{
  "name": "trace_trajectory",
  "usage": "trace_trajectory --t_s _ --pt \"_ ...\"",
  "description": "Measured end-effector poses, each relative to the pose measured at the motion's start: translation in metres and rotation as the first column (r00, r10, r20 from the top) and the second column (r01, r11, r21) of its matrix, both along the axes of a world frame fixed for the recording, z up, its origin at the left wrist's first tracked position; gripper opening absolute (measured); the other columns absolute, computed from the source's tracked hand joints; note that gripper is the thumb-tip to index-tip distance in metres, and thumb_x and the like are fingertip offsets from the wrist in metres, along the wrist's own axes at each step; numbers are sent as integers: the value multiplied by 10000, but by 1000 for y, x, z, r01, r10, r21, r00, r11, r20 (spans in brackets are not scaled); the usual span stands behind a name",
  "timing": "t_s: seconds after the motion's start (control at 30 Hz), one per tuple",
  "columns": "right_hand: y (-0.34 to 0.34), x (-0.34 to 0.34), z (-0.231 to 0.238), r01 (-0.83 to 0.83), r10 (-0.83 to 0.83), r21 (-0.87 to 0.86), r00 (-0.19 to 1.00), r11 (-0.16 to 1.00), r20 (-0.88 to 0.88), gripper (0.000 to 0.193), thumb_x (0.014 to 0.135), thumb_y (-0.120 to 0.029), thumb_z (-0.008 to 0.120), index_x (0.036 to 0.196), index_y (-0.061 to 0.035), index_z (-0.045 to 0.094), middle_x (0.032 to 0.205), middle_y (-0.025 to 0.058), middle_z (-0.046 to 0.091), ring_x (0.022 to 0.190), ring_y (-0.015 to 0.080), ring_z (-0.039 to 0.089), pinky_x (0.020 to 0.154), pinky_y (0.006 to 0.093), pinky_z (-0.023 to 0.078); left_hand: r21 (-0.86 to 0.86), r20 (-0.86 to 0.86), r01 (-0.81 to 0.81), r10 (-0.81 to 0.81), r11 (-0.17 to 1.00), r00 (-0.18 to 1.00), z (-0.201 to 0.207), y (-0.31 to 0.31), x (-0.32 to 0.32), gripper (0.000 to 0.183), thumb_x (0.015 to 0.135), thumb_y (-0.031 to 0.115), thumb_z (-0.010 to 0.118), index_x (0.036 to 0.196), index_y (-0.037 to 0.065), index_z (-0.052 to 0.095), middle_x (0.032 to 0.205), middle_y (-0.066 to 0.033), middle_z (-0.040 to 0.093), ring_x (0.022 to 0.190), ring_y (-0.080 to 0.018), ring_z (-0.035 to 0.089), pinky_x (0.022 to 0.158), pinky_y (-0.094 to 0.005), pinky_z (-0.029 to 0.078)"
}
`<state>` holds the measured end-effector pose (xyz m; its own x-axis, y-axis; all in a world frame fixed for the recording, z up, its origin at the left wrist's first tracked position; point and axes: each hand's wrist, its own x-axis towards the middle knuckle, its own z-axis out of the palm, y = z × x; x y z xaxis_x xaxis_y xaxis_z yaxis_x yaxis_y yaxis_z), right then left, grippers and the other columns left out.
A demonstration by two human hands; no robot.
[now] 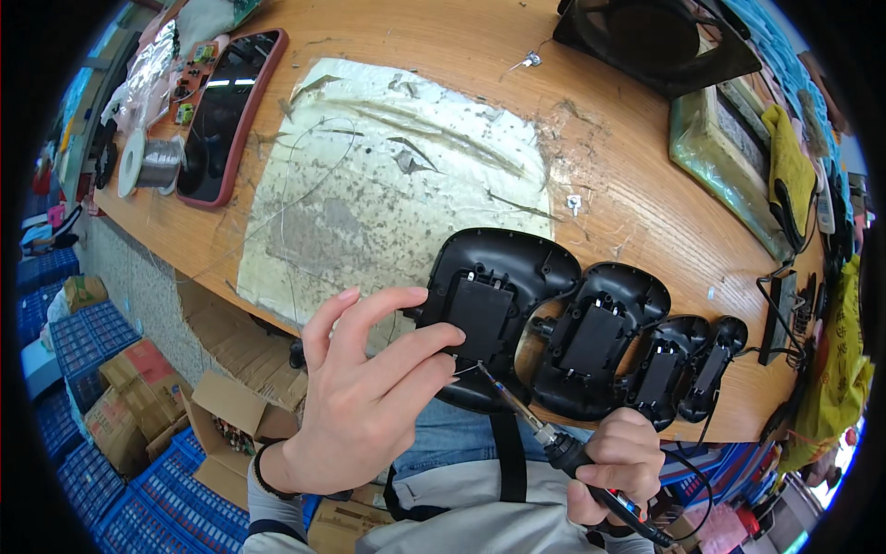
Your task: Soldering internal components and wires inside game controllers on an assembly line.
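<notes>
With the grip of the right hand (624, 462) clamped on the soldering iron (561, 449), hold its tip steady at six o'clock on the largest black shell (484, 312), near the tabletop (628, 175)'s six o'clock edge, bracing the left hand (371, 395), whose grip I cannot tell, clear of heat.

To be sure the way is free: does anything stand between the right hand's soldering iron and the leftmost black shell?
Nothing visible does. The soldering iron, held in the right hand, has its tip at the leftmost black shell; the left hand is beside the tip, not in between.
</notes>
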<state>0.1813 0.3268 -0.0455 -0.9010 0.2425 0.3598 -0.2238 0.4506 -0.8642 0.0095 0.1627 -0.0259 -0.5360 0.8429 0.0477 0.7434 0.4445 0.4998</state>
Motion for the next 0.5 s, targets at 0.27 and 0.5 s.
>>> trace_trajectory --t_s 0.27,0.5 --pt "0 1 -2 12 -13 -48 1000 999 -19 197 583 -48 654 761 -66 571 534 21 458 396 150 430 408 261 305 -9 -3 3 -3 1000 1000 0 -1 0 143 623 14 658 695 102 571 948 32 632 1068 -254 504 982 -444 236" --pt "0 0 -3 -19 19 -25 1000 1000 -22 192 592 -56 651 765 -68 571 527 16 451 395 142 425 409 258 306 -17 -6 17 -17 1000 1000 -1 -1 0 148 616 11 659 700 98 575 948 24 626 1061 -256 504 971 -448 247"
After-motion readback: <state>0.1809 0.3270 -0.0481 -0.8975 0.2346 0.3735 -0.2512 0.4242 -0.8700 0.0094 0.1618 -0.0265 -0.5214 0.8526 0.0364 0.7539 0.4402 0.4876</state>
